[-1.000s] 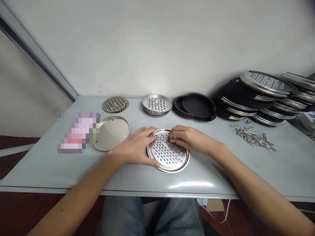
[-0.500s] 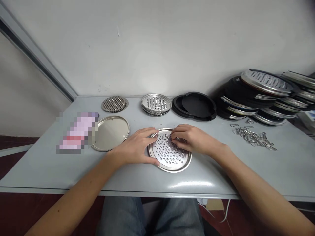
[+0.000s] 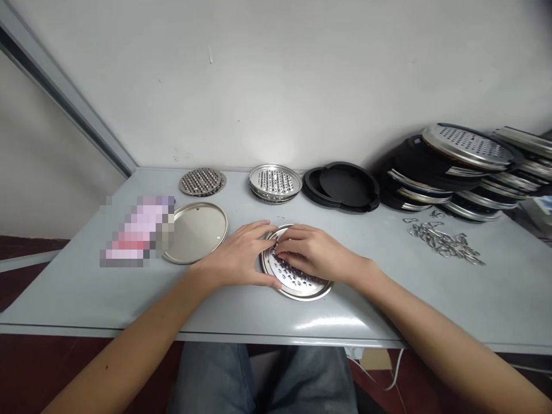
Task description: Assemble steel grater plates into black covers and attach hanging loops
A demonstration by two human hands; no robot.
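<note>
"Two bare hands are at work, then. Where is the piece they're busy with?"

"Right under them: a round silver metal grater disc with raised teeth (image 3: 297, 280), flat on the glossy grey tabletop (image 3: 366, 313) and encircled by a shiny metal rim. Whether the rim is a separate part, I can't tell."

"How is it held?"

"The left hand (image 3: 245, 256) is spread, thumb and forefinger touching the disc's left edge, not clenched; probably that stops it sliding. The right hand (image 3: 317, 251) lies over the disc, fingers bent and tips together near its left side. Whether they pinch anything, I cannot tell; the knuckles hide it. Curled fingers may be for keeping skin off the teeth."

"And around the disc?"

"Left of it, a plain round pale-metal plate (image 3: 196, 233), near the left hand. Behind it, a small stack of round silver toothed graters (image 3: 275, 183); behind and to its right, round black plastic trays (image 3: 351, 187). Well to its right lies a loose heap of silver wire clips (image 3: 444, 238)."

"Why that spread?"

"I'd guess each kind has its own pile so either hand can reach it, leaving the disc space in front."
</note>
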